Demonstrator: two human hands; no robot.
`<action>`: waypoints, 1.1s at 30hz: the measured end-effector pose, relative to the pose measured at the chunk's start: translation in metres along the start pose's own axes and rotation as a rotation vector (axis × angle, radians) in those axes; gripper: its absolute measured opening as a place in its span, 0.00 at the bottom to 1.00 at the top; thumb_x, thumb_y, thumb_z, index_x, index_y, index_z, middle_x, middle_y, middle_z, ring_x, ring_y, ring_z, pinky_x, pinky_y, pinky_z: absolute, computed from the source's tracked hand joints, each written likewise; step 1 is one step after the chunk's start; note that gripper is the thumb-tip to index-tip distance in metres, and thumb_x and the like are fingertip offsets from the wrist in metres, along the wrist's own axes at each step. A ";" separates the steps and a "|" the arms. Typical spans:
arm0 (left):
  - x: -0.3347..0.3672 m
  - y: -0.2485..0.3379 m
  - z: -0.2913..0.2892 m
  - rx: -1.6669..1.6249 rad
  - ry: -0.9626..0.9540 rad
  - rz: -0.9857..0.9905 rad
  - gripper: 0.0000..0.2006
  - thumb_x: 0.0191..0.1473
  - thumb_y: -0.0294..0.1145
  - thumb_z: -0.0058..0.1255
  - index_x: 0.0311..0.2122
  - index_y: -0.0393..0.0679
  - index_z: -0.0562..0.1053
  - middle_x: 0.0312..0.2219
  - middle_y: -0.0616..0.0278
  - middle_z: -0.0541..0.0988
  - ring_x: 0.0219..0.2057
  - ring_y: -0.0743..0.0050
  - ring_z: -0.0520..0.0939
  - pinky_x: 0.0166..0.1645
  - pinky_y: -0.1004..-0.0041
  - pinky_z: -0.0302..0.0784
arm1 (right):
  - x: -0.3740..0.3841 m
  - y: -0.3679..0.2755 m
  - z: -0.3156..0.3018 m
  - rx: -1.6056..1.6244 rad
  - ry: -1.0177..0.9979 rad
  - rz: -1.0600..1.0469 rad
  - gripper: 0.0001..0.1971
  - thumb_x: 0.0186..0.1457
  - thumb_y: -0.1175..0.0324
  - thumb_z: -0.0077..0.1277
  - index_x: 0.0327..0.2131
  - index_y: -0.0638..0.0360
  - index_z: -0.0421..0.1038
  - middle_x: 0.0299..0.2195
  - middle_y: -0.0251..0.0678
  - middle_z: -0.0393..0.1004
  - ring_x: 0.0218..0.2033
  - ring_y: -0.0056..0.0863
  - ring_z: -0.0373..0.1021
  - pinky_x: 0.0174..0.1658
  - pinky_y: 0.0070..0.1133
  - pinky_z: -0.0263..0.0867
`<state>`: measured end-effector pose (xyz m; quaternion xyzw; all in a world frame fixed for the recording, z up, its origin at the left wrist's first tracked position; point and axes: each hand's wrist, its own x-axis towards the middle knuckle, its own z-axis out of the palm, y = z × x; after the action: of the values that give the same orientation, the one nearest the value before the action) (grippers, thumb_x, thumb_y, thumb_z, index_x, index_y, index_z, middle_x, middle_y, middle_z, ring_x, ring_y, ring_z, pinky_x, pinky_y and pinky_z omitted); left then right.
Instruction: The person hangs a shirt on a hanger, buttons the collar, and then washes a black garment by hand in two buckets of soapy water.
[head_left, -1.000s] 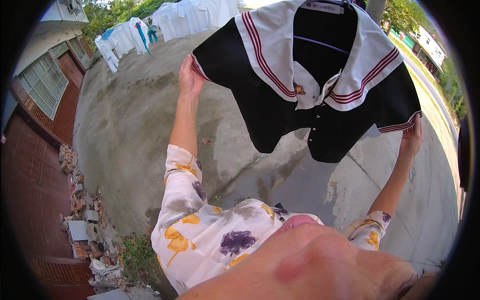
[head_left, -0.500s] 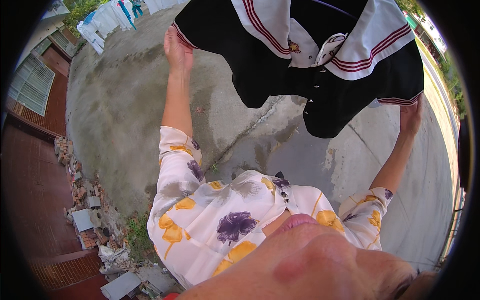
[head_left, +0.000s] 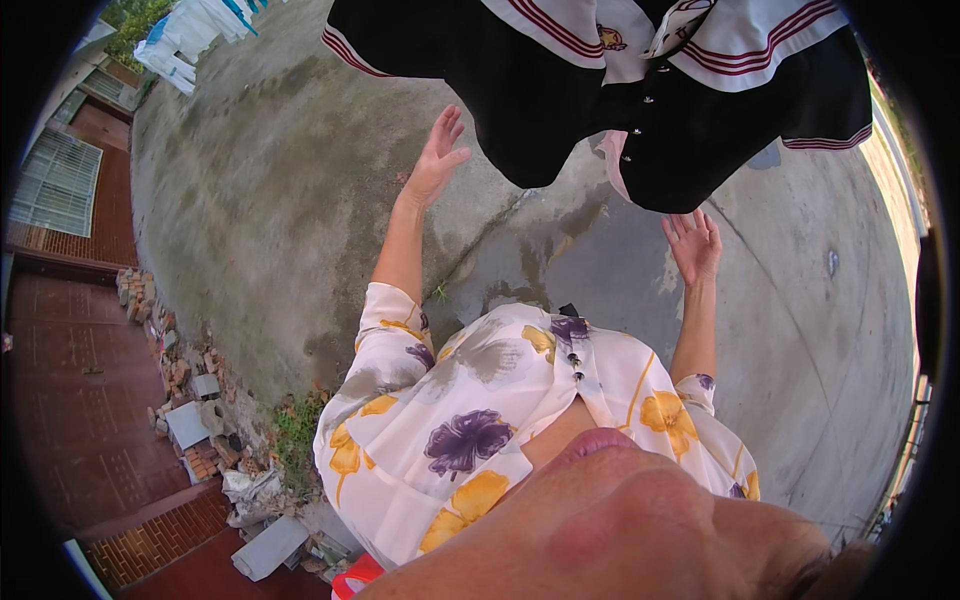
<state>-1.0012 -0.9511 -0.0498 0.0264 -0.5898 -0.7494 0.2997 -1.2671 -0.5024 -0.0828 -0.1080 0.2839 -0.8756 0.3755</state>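
A black sailor-style top (head_left: 540, 110) hangs at the upper edge, with a wide white collar striped in dark red, striped sleeve cuffs and small buttons down its front. Its upper part lies outside the picture. My left hand (head_left: 437, 160) is raised below the left sleeve, open, fingers apart, close to the garment's side. Just under the hem on the right is my right hand (head_left: 693, 245), also open with its fingers spread. Neither hand holds anything; whether the right fingertips brush the black cloth I cannot tell.
White clothes (head_left: 190, 40) hang in the far left. Along the left wall lie broken bricks (head_left: 137, 295), pale slabs (head_left: 188, 425) and weeds (head_left: 297, 430), beside a dark red door (head_left: 90, 390). The concrete ground (head_left: 270, 210) has a damp patch (head_left: 570, 250).
Both hands have let go of the sleeve cuffs. They have come inward and lower, toward the garment's hem, and opened. The top sits higher in view.
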 end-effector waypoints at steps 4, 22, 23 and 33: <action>0.010 0.000 0.042 0.184 -0.041 0.088 0.37 0.52 0.31 0.64 0.65 0.39 0.61 0.63 0.56 0.65 0.61 0.67 0.67 0.63 0.65 0.62 | 0.005 0.033 0.020 -0.098 0.026 0.032 0.22 0.64 0.58 0.52 0.58 0.56 0.66 0.56 0.38 0.71 0.60 0.33 0.65 0.65 0.40 0.56; -0.020 -0.043 0.067 0.373 0.250 -0.069 0.22 0.50 0.34 0.69 0.48 0.35 0.76 0.41 0.61 0.83 0.42 0.74 0.81 0.50 0.71 0.76 | 0.019 0.080 -0.011 -0.190 0.217 0.014 0.09 0.62 0.64 0.58 0.42 0.54 0.73 0.42 0.34 0.78 0.44 0.29 0.76 0.47 0.29 0.74; -0.021 -0.044 0.072 0.363 0.287 -0.049 0.22 0.50 0.33 0.70 0.48 0.35 0.76 0.41 0.60 0.84 0.42 0.74 0.82 0.50 0.71 0.76 | 0.018 0.083 -0.007 -0.213 0.244 -0.004 0.09 0.62 0.63 0.58 0.42 0.54 0.73 0.42 0.34 0.78 0.44 0.29 0.76 0.46 0.28 0.74; -0.033 -0.054 0.055 -0.641 -0.027 -0.480 0.29 0.69 0.52 0.36 0.66 0.42 0.59 0.61 0.53 0.69 0.62 0.54 0.69 0.66 0.47 0.62 | 0.031 0.154 0.103 -0.775 0.014 0.071 0.39 0.54 0.55 0.65 0.65 0.60 0.60 0.61 0.42 0.66 0.62 0.28 0.62 0.63 0.25 0.56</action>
<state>-1.0180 -0.8807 -0.0917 0.0587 -0.3071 -0.9445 0.1012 -1.1558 -0.6533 -0.0887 -0.2257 0.5998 -0.6907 0.3351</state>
